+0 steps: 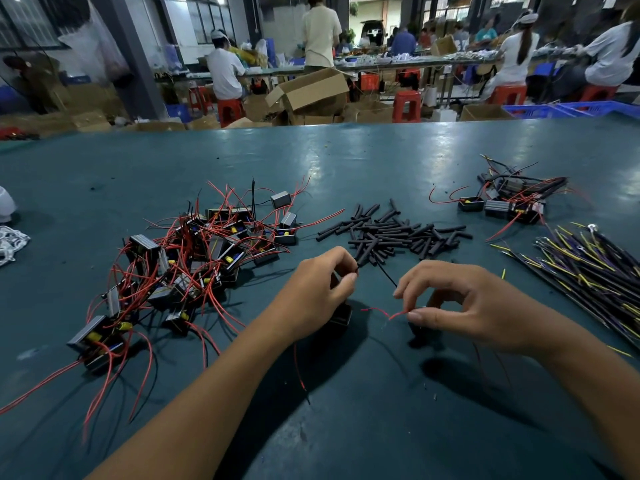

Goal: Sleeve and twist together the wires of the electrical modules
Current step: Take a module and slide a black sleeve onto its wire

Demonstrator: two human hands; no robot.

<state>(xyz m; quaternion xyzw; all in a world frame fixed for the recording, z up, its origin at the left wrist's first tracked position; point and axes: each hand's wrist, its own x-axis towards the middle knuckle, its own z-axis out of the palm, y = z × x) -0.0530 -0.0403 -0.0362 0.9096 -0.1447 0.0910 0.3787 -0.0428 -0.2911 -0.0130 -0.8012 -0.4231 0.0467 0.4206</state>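
My left hand [318, 292] curls round a black electrical module [341, 317], mostly hidden under the palm, and its fingertips pinch a wire end. A thin black wire [386, 277] runs from those fingertips toward my right hand [460, 306]. My right thumb and forefinger pinch a red wire [384, 312] that leads back to the module. A loose pile of black sleeve tubes [391, 233] lies just beyond both hands. A tangled heap of modules with red and black wires [194, 258] sits to the left.
A smaller group of modules [509, 202] lies at the far right, and a bundle of black, yellow and purple wires [588, 268] lies on the right of the green table [242, 161]. White cloth [10, 240] lies at the left edge. People work at benches behind.
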